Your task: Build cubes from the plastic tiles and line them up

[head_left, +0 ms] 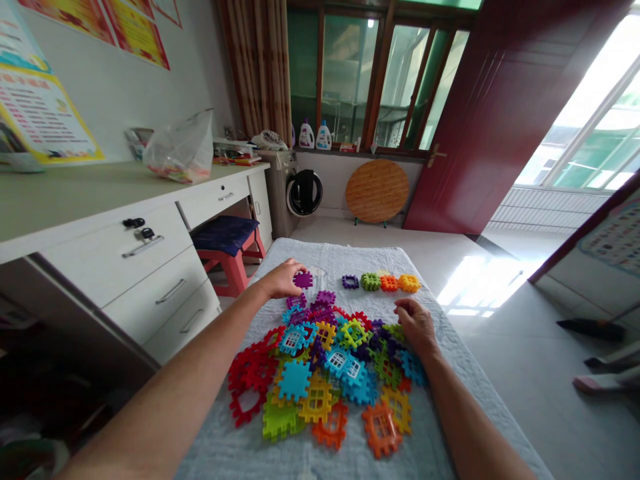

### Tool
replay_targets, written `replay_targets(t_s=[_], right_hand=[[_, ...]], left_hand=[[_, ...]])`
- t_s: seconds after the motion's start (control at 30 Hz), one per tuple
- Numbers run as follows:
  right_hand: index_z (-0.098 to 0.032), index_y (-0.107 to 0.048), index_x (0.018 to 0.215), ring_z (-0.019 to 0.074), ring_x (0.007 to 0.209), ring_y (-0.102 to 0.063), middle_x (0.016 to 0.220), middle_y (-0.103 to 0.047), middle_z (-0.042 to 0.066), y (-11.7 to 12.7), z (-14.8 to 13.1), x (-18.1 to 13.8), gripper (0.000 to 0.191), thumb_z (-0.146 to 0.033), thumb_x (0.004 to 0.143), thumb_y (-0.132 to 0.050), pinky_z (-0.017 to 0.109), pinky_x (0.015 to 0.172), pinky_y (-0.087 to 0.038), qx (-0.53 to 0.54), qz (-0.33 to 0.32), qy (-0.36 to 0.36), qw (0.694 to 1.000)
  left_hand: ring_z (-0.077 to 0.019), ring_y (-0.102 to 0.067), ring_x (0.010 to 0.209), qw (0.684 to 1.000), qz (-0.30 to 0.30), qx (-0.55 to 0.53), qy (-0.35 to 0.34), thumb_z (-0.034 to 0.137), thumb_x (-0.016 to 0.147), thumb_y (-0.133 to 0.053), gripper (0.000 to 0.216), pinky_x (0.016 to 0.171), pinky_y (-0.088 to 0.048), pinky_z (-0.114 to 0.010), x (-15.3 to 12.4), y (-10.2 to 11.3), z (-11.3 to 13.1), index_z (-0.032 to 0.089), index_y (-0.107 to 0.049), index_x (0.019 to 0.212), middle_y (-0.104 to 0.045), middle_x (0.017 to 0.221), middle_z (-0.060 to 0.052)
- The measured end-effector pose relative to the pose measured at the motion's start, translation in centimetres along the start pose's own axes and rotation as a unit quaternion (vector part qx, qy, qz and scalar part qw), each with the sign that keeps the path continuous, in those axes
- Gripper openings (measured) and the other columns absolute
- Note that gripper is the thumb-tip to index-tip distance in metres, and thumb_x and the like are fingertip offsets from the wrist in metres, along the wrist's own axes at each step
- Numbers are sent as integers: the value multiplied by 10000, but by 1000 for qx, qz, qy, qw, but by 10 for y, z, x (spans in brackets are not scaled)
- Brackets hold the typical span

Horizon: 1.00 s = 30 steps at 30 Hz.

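Note:
My left hand (283, 279) reaches to the far left of the cloth-covered table (450, 347), its fingers closed on a purple toothed tile (303, 279). My right hand (415, 325) rests curled on the right side of a pile of coloured interlocking plastic tiles (325, 370); what its fingers hold is hidden. Beyond the pile lies a row of single tiles: purple (351, 282), green (371, 281), orange-red (389, 283) and orange (409, 283).
A white desk with drawers (125, 247) runs along the left, a red stool with a blue cushion (227, 243) beside it. A plastic bag (183, 150) sits on the desk. A round wooden tabletop (377, 191) leans on the far wall by a red door (495, 113).

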State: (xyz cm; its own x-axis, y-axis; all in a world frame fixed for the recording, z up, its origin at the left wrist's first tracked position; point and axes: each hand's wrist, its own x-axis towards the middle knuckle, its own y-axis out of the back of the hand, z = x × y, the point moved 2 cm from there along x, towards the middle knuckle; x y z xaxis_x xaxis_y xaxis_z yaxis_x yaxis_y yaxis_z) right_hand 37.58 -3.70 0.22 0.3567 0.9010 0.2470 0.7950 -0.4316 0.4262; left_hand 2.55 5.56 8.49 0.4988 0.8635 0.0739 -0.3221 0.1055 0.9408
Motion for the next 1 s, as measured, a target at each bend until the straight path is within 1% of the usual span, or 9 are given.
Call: replay_targets(t_s=[0.1, 0.2, 0.3, 0.37, 0.43, 0.63, 0.8, 0.93, 1.0], right_hand=[[-173, -645, 845, 153, 550, -548, 683, -657, 27, 0, 0, 0, 267, -339, 684, -511, 281, 565, -441, 2, 2, 1, 1000], [-177, -645, 839, 153, 549, -547, 677, -655, 23, 0, 0, 0, 263, -338, 680, -511, 282, 567, -438, 2, -4, -2, 1000], [-179, -644, 834, 152, 544, -545, 669, -652, 17, 0, 0, 0, 259, -339, 681, -509, 282, 564, -434, 5, -5, -4, 1000], [-181, -645, 833, 150, 544, -544, 667, -652, 14, 0, 0, 0, 257, -337, 682, -508, 280, 563, -432, 8, -3, -2, 1000], [-181, -644, 831, 149, 545, -543, 662, -651, 13, -1, 0, 0, 256, -335, 680, -507, 278, 562, -431, 9, -3, 1, 1000], [-181, -641, 836, 151, 553, -550, 673, -655, 16, -1, 0, 0, 261, -339, 684, -499, 278, 569, -440, 11, -9, -6, 1000], [-181, -640, 821, 151, 548, -540, 659, -651, 14, -1, 0, 0, 256, -337, 676, -498, 275, 563, -433, 8, -11, -2, 1000], [-185, -639, 817, 150, 543, -533, 654, -649, 12, -1, -1, 0, 250, -335, 678, -495, 274, 558, -431, 7, -11, -1, 1000], [-187, -639, 817, 151, 546, -534, 655, -648, 11, -1, -1, 0, 244, -332, 682, -497, 274, 559, -431, 7, -10, -2, 1000]], left_hand=[[-217, -589, 1010, 998, -61, 9, -26, 208, 583, -639, 553, 880, -455, -253, 24, -15, 31, 158, -609, 1133, -608, 1148, -73], [-230, -607, 964, 993, -116, 23, -27, 176, 537, -660, 496, 809, -477, -265, 42, -31, 48, 176, -658, 1033, -652, 1089, -61], [-228, -633, 795, 982, -181, 42, -13, 154, 504, -659, 369, 684, -487, -283, 52, -42, 50, 170, -698, 871, -699, 862, -42], [-208, -623, 681, 975, -218, 50, -3, 157, 497, -660, 297, 610, -476, -278, 56, -45, 48, 174, -702, 790, -688, 717, -14], [-195, -614, 644, 970, -236, 58, 1, 163, 490, -666, 286, 581, -466, -269, 59, -46, 46, 182, -701, 773, -682, 681, 0], [-218, -631, 731, 972, -219, 87, -7, 171, 435, -707, 388, 598, -469, -263, 61, -49, 49, 186, -690, 823, -705, 807, -28], [-216, -643, 790, 978, -188, 87, -13, 250, 492, -713, 435, 628, -479, -250, 60, -44, 45, 196, -673, 921, -703, 908, -34], [-273, -614, 988, 985, -134, 110, 18, 246, 477, -736, 473, 767, -487, -284, 65, -39, 36, 206, -664, 942, -681, 1043, -74], [-291, -612, 998, 984, -122, 122, 43, 200, 449, -739, 456, 777, -489, -307, 68, -39, 31, 207, -669, 899, -680, 1048, -86]])
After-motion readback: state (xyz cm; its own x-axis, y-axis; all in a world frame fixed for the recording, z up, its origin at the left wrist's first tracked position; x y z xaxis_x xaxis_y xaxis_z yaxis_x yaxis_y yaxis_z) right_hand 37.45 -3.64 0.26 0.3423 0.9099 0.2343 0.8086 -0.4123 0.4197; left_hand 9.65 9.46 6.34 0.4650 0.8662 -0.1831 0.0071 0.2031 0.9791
